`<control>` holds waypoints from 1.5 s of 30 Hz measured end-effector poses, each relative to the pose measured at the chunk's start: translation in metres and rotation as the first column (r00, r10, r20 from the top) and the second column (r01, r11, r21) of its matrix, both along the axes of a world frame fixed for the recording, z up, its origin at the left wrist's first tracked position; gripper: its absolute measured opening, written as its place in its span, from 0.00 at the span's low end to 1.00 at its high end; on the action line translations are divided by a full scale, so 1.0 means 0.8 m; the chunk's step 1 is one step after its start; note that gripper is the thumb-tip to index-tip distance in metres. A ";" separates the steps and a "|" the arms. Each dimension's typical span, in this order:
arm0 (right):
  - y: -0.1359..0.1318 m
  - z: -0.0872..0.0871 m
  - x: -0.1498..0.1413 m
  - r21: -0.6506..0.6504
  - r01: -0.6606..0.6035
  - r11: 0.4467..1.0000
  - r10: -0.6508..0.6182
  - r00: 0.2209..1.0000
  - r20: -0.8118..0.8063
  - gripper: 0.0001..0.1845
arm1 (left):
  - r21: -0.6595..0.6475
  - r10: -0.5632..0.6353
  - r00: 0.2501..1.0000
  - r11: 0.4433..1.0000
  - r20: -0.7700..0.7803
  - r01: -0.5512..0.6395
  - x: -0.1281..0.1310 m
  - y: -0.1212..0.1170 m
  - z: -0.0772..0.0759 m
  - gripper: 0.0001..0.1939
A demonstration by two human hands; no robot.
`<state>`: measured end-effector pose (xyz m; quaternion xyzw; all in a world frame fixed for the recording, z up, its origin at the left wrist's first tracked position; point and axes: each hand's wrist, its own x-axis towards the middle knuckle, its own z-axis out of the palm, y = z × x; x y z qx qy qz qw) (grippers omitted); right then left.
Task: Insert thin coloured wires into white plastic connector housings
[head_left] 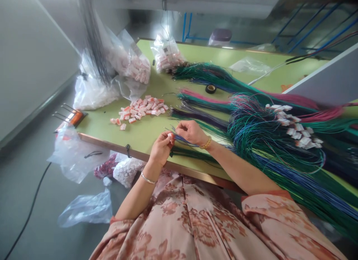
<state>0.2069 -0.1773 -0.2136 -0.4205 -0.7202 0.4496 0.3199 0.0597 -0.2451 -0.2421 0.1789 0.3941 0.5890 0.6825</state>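
Note:
My left hand (161,147) is closed in a pinch on a small white connector (170,135) at the near edge of the green table (145,131). My right hand (191,131) is closed on thin blue wires (183,140) whose ends meet the connector. Those wires run right into a large bundle of green and blue wires (268,148). A loose pile of red-and-white connectors (141,109) lies on the table just beyond my hands.
Finished white connectors (296,129) sit on the wire bundle at right. Pink and dark wire bundles (207,100) fan across the table. Plastic bags of connectors (134,68) stand at the back left. A tape roll (210,89) lies mid-table. Bags (84,208) lie on the floor.

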 end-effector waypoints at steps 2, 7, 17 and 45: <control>-0.009 -0.001 0.008 -0.022 -0.011 1.000 0.011 1.000 0.020 0.11 | -0.011 0.000 0.999 1.000 0.032 0.000 0.001 0.001 0.001 0.11; -0.024 -0.008 0.015 -0.062 -0.032 0.998 0.033 0.999 0.017 0.09 | -0.024 0.003 0.996 1.000 0.089 -0.001 0.003 0.003 0.003 0.10; -0.029 -0.021 0.017 0.002 0.005 1.000 -0.005 0.998 0.060 0.08 | -0.018 0.006 0.995 1.000 0.102 -0.004 0.006 0.000 0.003 0.09; -0.040 -0.023 0.014 0.250 -0.060 0.966 0.004 0.976 0.218 0.09 | 0.031 0.079 0.978 0.997 -0.192 -0.074 0.019 0.006 -0.001 0.16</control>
